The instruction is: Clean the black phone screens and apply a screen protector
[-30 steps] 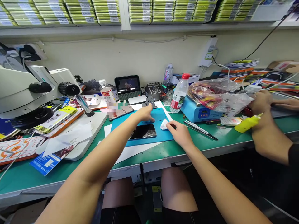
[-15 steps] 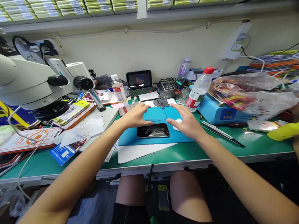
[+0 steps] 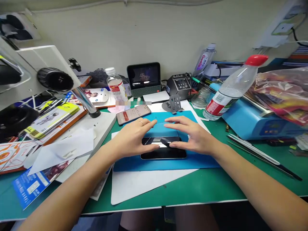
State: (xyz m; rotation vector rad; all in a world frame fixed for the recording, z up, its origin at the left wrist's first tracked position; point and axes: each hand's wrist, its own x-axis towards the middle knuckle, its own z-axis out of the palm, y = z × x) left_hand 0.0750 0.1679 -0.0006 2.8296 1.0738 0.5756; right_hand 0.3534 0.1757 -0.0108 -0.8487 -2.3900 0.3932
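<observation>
A smartphone [image 3: 163, 154] with a dark, glossy face lies flat on a blue mat [image 3: 137, 165] before me. Over its left end is my left hand [image 3: 134, 138], fingers apart and a ring on one of them. My right hand [image 3: 194, 136] hovers at the other end, thumb and fingers spread, with nothing visible between them. Whether either thumb touches the glass I cannot tell. Thin dark lines of a clear-edged sheet or mat seam show behind the fingers. Beyond my left hand rests a second phone [image 3: 133, 115] with its screen lit.
At left stand a microscope stand [image 3: 86, 99] and stacked boxes [image 3: 54, 118]. A red-capped bottle [image 3: 231, 91] leans beside a blue machine [image 3: 260, 118] at right, with tweezers [image 3: 260, 154] in front. Behind are a small display [image 3: 143, 78], another bottle [image 3: 116, 86] and a metal holder [image 3: 175, 104].
My view has come closer and tilted down. Both hands have moved nearer each other over the smartphone, and the right hand now reaches over its right end. The second phone's screen shows more fully.
</observation>
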